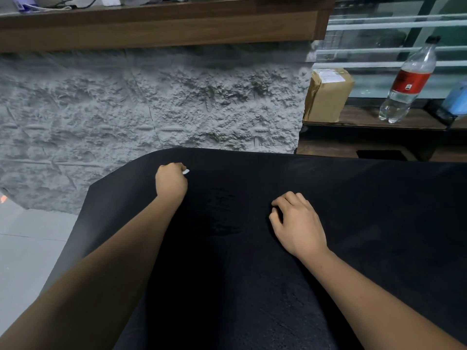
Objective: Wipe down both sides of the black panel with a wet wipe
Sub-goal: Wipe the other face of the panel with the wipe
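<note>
A large black panel (353, 210) with a rough matte surface fills the lower half of the view, its far edge curving up at the left. My left hand (170, 181) rests near the panel's far left corner, fingers closed around a white wet wipe (186, 172), of which only a small tip shows. My right hand (298, 223) lies on the middle of the panel, palm down with the fingers curled onto the surface and nothing visible in it. A slightly wet-looking patch (222, 213) shows between the two hands.
A rough grey stone-textured wall (151, 102) stands behind the panel under a wooden shelf (156, 26). At the right, a low dark table (366, 122) carries a brown parcel (327, 94), a clear plastic bottle (409, 82) with a red label, and something blue (457, 99). Grey floor tiles (27, 248) lie at left.
</note>
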A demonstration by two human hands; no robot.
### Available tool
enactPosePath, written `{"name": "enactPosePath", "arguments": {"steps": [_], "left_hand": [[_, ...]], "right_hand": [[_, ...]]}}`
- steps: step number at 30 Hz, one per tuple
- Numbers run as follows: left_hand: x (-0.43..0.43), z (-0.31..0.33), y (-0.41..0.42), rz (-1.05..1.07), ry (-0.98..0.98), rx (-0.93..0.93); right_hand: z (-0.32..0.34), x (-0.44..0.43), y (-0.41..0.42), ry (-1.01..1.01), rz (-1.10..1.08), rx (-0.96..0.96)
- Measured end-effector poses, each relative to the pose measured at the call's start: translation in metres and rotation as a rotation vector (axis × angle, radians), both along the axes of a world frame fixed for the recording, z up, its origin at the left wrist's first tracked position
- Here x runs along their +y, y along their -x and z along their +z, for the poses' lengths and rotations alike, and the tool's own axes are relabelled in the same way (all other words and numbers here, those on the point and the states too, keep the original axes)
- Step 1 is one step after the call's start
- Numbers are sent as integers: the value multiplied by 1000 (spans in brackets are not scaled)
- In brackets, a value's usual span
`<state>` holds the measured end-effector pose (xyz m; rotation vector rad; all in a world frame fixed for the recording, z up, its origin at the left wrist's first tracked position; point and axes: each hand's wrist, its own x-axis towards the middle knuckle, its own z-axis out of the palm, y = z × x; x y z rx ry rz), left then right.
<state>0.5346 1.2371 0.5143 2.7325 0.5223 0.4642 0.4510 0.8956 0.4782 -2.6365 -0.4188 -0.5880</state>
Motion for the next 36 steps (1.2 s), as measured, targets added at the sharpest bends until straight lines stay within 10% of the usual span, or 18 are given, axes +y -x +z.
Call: {"name": "enactPosePath", "arguments": {"steps": [21, 36], "left_hand": [[-168, -6, -50, -384, -27, 5], [-90, -1, -61, -358, -97, 23]], "right_hand": [[-1, 0, -2, 8, 1, -9], [-3, -1, -3, 2, -3, -7]]}}
